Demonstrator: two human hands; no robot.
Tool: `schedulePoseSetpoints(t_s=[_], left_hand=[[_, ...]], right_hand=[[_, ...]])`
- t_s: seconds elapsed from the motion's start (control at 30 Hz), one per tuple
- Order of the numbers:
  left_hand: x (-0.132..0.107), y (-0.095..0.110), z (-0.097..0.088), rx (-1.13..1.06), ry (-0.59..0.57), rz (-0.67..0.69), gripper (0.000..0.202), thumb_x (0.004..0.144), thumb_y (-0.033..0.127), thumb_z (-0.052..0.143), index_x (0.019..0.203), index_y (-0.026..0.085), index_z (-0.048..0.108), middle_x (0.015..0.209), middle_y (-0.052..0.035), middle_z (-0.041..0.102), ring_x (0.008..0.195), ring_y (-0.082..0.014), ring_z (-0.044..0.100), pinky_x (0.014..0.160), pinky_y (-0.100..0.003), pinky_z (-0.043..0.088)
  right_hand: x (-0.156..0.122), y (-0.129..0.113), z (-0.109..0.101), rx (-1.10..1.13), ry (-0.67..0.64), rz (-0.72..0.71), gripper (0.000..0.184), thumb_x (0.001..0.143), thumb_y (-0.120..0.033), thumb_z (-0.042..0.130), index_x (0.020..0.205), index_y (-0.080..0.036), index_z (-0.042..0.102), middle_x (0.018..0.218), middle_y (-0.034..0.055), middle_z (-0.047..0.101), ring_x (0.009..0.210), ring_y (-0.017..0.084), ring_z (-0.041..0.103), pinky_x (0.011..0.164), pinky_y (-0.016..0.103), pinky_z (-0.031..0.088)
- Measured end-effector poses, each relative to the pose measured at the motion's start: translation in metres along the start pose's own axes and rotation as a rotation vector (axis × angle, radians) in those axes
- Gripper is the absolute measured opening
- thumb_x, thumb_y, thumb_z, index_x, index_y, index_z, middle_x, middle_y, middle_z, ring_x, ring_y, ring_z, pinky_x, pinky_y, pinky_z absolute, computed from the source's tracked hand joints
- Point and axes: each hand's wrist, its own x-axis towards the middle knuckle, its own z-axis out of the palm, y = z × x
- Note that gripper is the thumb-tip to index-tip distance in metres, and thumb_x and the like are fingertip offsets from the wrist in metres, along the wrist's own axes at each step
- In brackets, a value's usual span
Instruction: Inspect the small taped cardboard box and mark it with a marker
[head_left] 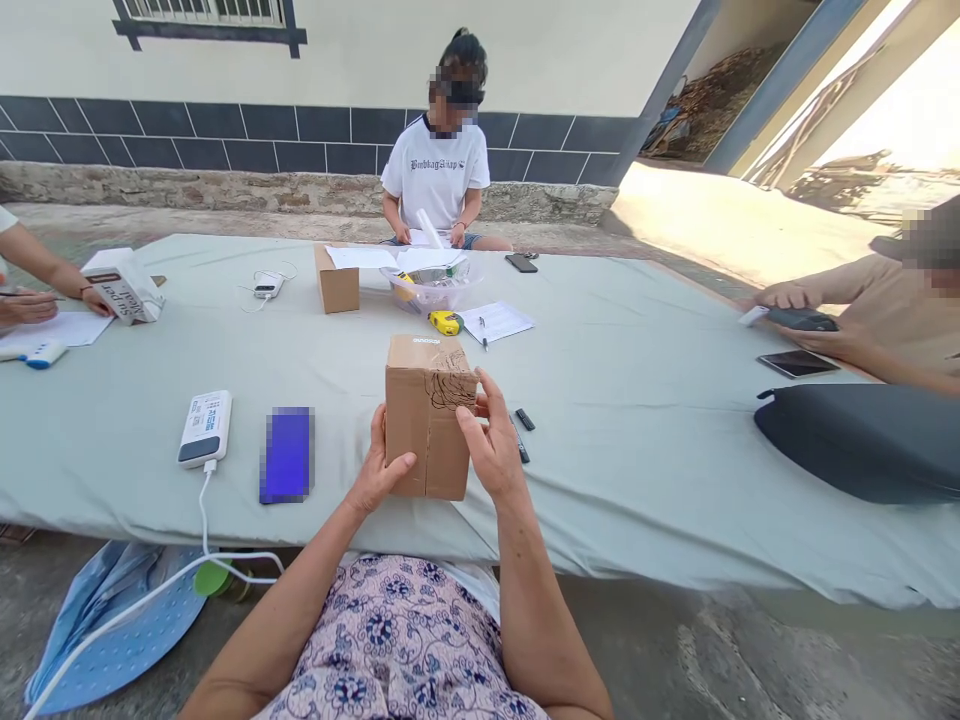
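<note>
Between my hands stands a small brown cardboard box (427, 430), upright near the front edge of the table, with black scribbles on its upper right corner. My left hand (379, 468) grips the box's lower left side, thumb across the front face. My right hand (491, 435) holds the right side, thumb on the front and fingers behind the upper edge. Just right of that hand lie a black marker (520, 440) and its black cap (525, 419). The back and underside of the box are hidden.
Left of me are a white power bank (205, 428) with a cable and a pixelated blue object (287, 455). Beyond the box lie a yellow tape measure (446, 322), papers (510, 322), a plastic basket (442, 295) and another box (337, 285). A black bag (862, 440) sits right. Three other people sit around.
</note>
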Motion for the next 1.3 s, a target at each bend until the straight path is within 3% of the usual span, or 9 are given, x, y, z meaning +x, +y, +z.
schedulePoseSetpoints(t_s=[0.17,0.3,0.43,0.67,1.0,1.17,1.3], left_hand=[[-0.006,0.001,0.001,0.011,-0.017,-0.031,0.1,0.085,0.06,0.064,0.161,0.024,0.011,0.161,-0.0158,0.038,0.147,-0.0322,0.041,0.122,-0.049,0.035],[-0.01,0.004,0.001,0.023,0.043,-0.018,0.094,0.084,0.056,0.066,0.161,0.026,0.021,0.155,-0.0135,0.048,0.143,-0.0325,0.047,0.119,-0.049,0.04],[-0.01,0.007,0.002,0.008,0.073,-0.012,0.088,0.084,0.053,0.068,0.158,0.026,0.031,0.153,-0.0126,0.052,0.14,-0.032,0.051,0.115,-0.048,0.045],[-0.004,0.012,0.005,-0.011,0.071,-0.016,0.086,0.083,0.053,0.068,0.156,0.025,0.034,0.156,-0.0131,0.047,0.139,-0.0328,0.051,0.107,-0.045,0.052],[-0.006,0.003,0.005,-0.032,0.092,-0.001,0.084,0.083,0.057,0.067,0.154,0.023,0.038,0.155,-0.0133,0.049,0.137,-0.0325,0.052,0.109,-0.044,0.049],[-0.003,0.001,0.006,-0.037,0.103,0.011,0.081,0.084,0.052,0.069,0.154,0.027,0.037,0.156,-0.0107,0.047,0.139,-0.0327,0.05,0.113,-0.046,0.045],[-0.001,0.005,0.005,-0.046,0.162,0.048,0.073,0.087,0.049,0.064,0.153,0.027,0.041,0.153,-0.0093,0.052,0.139,-0.0316,0.05,0.115,-0.045,0.043]], right_hand=[[0.004,0.0,-0.003,-0.05,-0.006,-0.063,0.064,0.092,-0.054,0.058,0.151,-0.033,0.046,0.099,0.0035,0.062,0.075,0.016,0.058,0.061,0.028,0.055],[0.004,-0.001,0.002,-0.035,-0.015,-0.084,0.058,0.092,-0.053,0.058,0.145,-0.031,0.053,0.108,0.0061,0.064,0.081,0.018,0.059,0.063,0.03,0.055],[0.003,-0.001,0.007,-0.049,0.063,-0.06,0.057,0.091,-0.053,0.057,0.143,-0.029,0.054,0.105,0.005,0.064,0.082,0.018,0.059,0.071,0.033,0.056],[0.005,-0.002,0.006,-0.113,0.105,-0.051,0.041,0.094,-0.054,0.054,0.123,-0.029,0.067,0.092,0.0031,0.062,0.074,0.017,0.057,0.067,0.032,0.054],[0.001,-0.002,0.0,-0.091,0.003,-0.057,0.038,0.093,-0.058,0.053,0.106,-0.027,0.07,0.095,0.004,0.06,0.079,0.018,0.057,0.067,0.032,0.055],[0.003,-0.007,0.004,-0.149,0.001,0.005,0.046,0.095,-0.061,0.046,0.116,-0.028,0.07,0.095,0.0032,0.061,0.085,0.019,0.06,0.073,0.032,0.055],[0.006,0.014,0.005,-0.016,-0.076,0.001,0.063,0.093,-0.07,0.043,0.129,-0.024,0.066,0.114,0.0091,0.069,0.099,0.023,0.064,0.08,0.036,0.056]])
